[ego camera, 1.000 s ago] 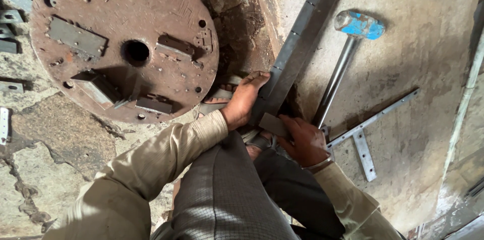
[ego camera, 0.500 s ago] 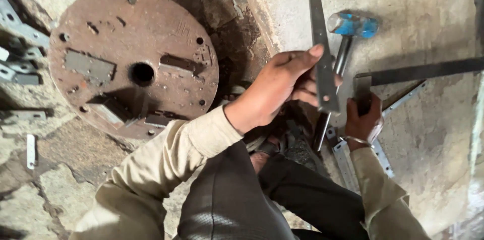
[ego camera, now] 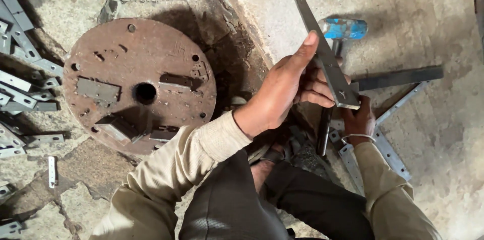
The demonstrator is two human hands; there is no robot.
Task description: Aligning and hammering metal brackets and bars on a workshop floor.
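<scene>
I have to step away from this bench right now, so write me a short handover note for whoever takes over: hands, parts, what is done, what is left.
Left hand: grips a flat metal bar, held up off the floor.
Right hand: lower, at the end of a dark bar; grip unclear.
Blue-headed hammer lies on the concrete behind the bars.
Rusty round plate lies flat to the left, bare of bars.
More strips are piled at far left.
Done: bar picked up. Left: nothing joined or hammered yet.

A hammer's handle [ego camera: 323, 129] disappears behind the left hand [ego camera: 287, 86]; the right hand [ego camera: 359, 119] sits half-hidden beneath a flat metal strip [ego camera: 325, 56].
</scene>
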